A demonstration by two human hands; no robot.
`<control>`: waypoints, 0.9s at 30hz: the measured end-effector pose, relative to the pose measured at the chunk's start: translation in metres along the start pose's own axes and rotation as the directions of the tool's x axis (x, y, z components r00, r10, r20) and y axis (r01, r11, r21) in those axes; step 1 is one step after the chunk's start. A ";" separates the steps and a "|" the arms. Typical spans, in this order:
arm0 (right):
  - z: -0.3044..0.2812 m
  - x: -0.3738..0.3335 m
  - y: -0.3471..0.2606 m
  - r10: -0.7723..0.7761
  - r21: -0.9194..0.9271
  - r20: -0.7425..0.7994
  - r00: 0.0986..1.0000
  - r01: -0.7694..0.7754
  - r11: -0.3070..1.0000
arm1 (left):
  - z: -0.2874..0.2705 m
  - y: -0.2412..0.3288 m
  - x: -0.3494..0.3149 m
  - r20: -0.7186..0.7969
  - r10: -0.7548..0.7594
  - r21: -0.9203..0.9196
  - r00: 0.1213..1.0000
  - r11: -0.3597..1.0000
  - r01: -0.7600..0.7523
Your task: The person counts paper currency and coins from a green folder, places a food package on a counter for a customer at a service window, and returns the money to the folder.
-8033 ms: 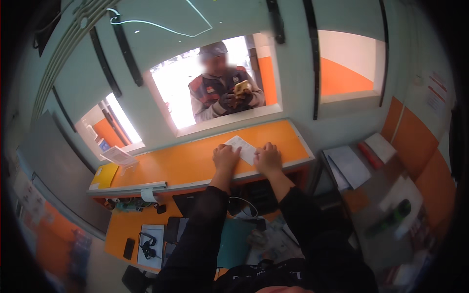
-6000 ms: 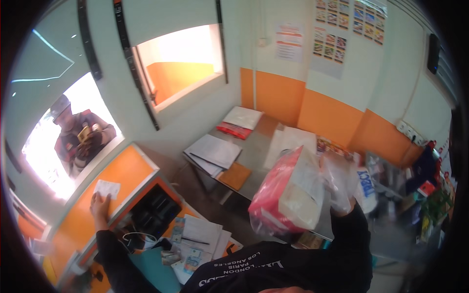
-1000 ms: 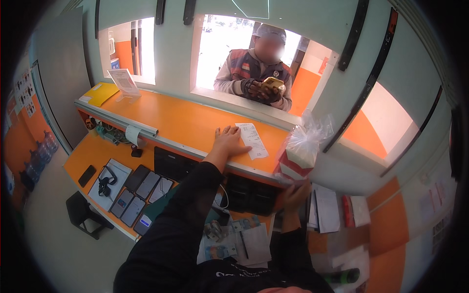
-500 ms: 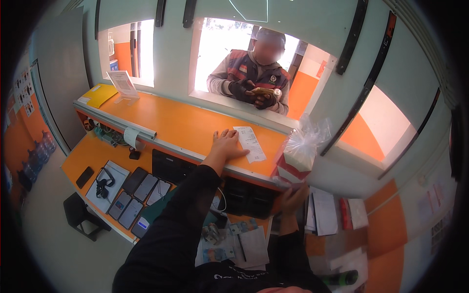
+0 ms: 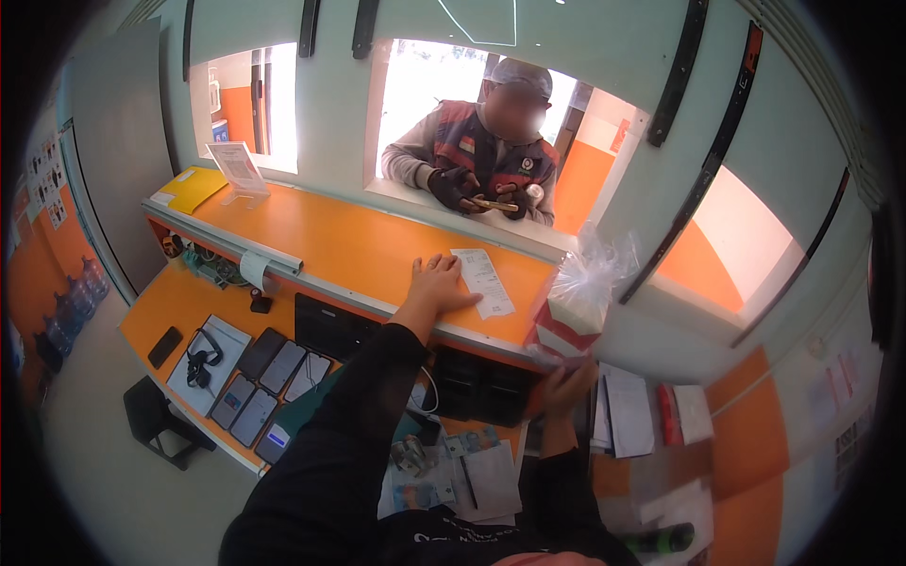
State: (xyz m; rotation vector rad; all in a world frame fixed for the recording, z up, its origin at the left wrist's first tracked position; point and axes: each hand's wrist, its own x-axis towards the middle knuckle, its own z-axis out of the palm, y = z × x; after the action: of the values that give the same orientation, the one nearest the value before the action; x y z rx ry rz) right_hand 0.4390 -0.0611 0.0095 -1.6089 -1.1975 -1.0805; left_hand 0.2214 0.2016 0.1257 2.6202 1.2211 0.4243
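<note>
My left hand [image 5: 437, 285] lies flat on the orange counter [image 5: 349, 247], its fingers touching the edge of a white paper slip [image 5: 484, 281]. My right hand [image 5: 564, 385] is below the counter's right end, holding the bottom of a red and white package in a clear plastic bag [image 5: 578, 304] that rests at the counter's edge. Beyond the service window a person [image 5: 486, 151] leans on the sill and holds a small object in both gloved hands.
A lower orange desk [image 5: 179, 311] carries several phones [image 5: 260, 387], a black cable and a receipt printer [image 5: 253, 274]. A yellow folder [image 5: 193, 187] and a sign stand [image 5: 236, 170] sit at the counter's far left. Banknotes and papers [image 5: 453, 467] lie below; more papers [image 5: 628, 410] right.
The bagged package has risen from beside the counter onto its right end, with my right hand under it. My left hand stays on the counter by the slip.
</note>
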 end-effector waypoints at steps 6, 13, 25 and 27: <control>-0.003 0.008 -0.006 0.001 0.046 -0.005 1.000 -0.001 0.999 | 0.005 -0.004 0.001 -0.036 0.007 -0.005 0.999 1.000 -0.008; -0.004 0.014 -0.008 -0.026 0.032 -0.029 0.999 0.027 0.999 | 0.005 -0.002 0.001 -0.037 0.005 0.004 0.999 1.000 -0.005; 0.000 0.017 -0.010 0.029 0.056 -0.025 0.999 -0.028 0.998 | 0.004 -0.005 0.004 -0.022 0.012 0.038 1.000 0.999 -0.012; 0.003 0.010 -0.005 0.054 0.047 0.017 0.998 -0.055 0.997 | 0.005 -0.006 0.005 -0.024 0.023 0.026 0.999 0.999 -0.022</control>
State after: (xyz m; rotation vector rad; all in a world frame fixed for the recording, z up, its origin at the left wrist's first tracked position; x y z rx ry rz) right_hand 0.4365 -0.0552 0.0187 -1.6071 -1.1742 -0.9999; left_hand 0.2220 0.2093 0.1194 2.6606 1.2133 0.4481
